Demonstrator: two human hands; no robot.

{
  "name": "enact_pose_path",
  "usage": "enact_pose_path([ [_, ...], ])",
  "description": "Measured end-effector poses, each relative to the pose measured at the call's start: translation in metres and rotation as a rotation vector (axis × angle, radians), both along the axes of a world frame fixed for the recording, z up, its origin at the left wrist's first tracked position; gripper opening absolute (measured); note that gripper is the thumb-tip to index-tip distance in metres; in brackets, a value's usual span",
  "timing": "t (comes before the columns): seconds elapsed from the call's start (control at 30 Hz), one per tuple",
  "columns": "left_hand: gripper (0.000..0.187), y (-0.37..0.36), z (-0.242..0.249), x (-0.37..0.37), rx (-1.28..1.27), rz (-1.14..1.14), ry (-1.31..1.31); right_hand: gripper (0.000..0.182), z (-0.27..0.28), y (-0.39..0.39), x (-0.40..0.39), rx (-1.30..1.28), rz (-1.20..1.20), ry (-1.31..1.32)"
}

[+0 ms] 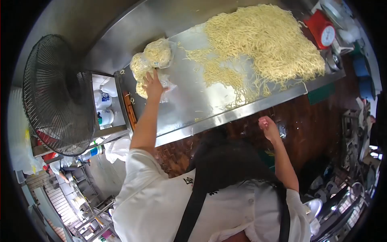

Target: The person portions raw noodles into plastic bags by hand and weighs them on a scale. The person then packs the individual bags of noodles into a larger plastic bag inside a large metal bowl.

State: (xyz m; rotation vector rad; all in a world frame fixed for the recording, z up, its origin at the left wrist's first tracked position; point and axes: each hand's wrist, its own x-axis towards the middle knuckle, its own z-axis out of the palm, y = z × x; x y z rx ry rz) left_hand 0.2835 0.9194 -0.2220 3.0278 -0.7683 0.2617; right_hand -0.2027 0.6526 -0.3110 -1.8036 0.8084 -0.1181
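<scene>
A shiny stainless-steel table (183,109) stands above a dark brown floor (314,109). One broad heap of loose yellow noodles (266,40) covers its right part. One round black wire fan (58,94) is at left. One red scale with a white dial (321,30) is beside the heap; its markings are unreadable. Three clear plastic bags of noodles (158,53) cluster at the table's left, under or beside the wide-spread left hand (153,85). The right hand (269,128) curls off the near edge; whether it holds anything, I cannot tell.
</scene>
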Motion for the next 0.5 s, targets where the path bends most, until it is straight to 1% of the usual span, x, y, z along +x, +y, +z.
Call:
enact_pose_path([
  [0.07,0.05,0.039,-0.017,0.019,0.115,-0.231,0.015,0.014,0.045,0.001,0.067,-0.181,0.129,-0.107],
  [0.13,0.032,0.05,-0.03,0.065,-0.022,-0.351,0.018,0.016,0.061,0.004,0.125,-0.058,0.15,-0.112],
  [0.17,0.023,0.053,-0.036,0.076,-0.088,-0.409,0.025,0.017,0.08,0.01,0.154,-0.103,0.193,-0.103],
  [0.2,0.019,0.049,-0.025,0.072,-0.222,-0.323,0.115,0.018,0.096,0.019,0.182,-0.148,0.235,-0.093],
  [0.23,0.016,0.034,0.007,0.06,-0.355,-0.234,0.201,0.027,0.098,0.029,0.206,-0.037,0.27,-0.077],
  [0.27,0.014,0.016,0.04,0.047,-0.493,-0.146,0.285,0.037,0.102,0.04,0.228,0.068,0.302,-0.063],
  [0.3,0.015,0.003,0.068,0.026,-0.608,-0.155,0.344,0.053,0.106,0.058,0.246,-0.226,0.296,-0.249],
  [0.33,0.014,-0.006,0.089,0.014,-0.696,-0.144,0.508,0.069,0.11,0.075,0.265,-0.525,0.285,-0.432],
  [0.37,0.014,-0.012,0.104,0.004,-0.777,-0.132,0.679,0.08,0.128,0.088,0.283,-0.524,0.315,-0.429],
  [0.4,0.014,-0.016,0.107,-0.006,-0.853,-0.113,0.858,0.091,0.145,0.1,0.294,-0.518,0.346,-0.42],
  [0.5,0.029,-0.038,0.093,-0.028,-0.877,-0.441,1.149,0.074,0.137,0.113,0.319,-0.549,0.276,-0.407],
])
